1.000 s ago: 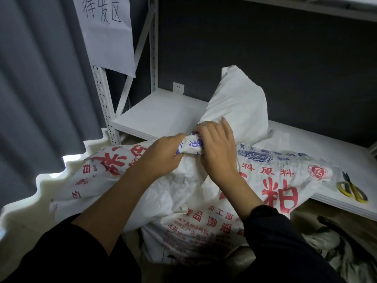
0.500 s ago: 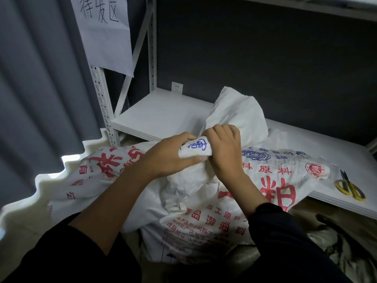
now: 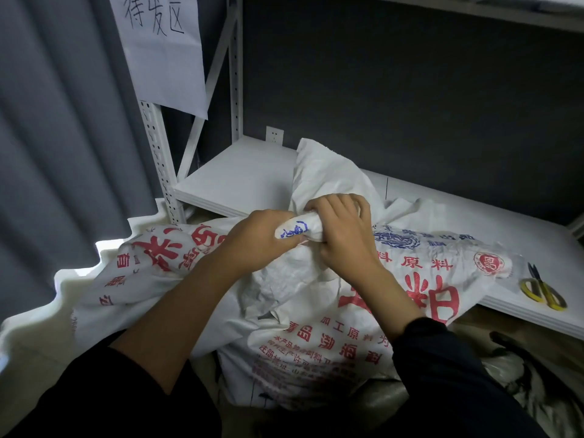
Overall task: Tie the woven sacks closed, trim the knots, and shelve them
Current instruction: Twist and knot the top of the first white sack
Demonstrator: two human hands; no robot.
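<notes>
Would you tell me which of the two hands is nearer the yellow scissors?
The right hand, gripping the sack neck on the scissors side; the left hand grips it farther away.

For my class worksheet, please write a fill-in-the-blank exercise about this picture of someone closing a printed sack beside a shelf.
The left hand and right hand both grip the twisted neck of the white woven sack, printed in blue and ____ characters.
The small scissors lying on the white shelf board have ____ handles.
The scissors lie on the person's ____ side of the sack.
Missing words: red, yellow, right.
</notes>
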